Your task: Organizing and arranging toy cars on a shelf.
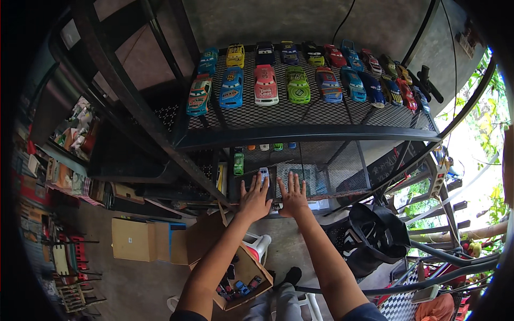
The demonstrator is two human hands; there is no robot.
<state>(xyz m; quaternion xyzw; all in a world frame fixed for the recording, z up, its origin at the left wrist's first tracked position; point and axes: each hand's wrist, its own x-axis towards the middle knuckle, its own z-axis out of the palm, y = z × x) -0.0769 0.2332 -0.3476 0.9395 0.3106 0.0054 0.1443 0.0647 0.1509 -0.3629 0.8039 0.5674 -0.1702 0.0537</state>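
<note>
Both my arms reach forward to the front of a lower mesh shelf (342,168). My left hand (255,201) is open, fingers stretched out, with the fingertips close to a small white and blue toy car (264,172); whether they touch it I cannot tell. Beside it, my right hand (293,199) is open too, palm down and fingers spread, holding nothing. A green toy car (239,162) sits on the lower shelf, left of the white and blue one. Farther back on that shelf, several more toy cars are partly hidden by the upper shelf's front bar.
Two rows of toy cars, among them a pink one (266,88), stand on the upper mesh shelf (321,115). Below my left arm is an open cardboard box (257,262) with toy cars inside. A black bag (369,235) lies right of my right arm.
</note>
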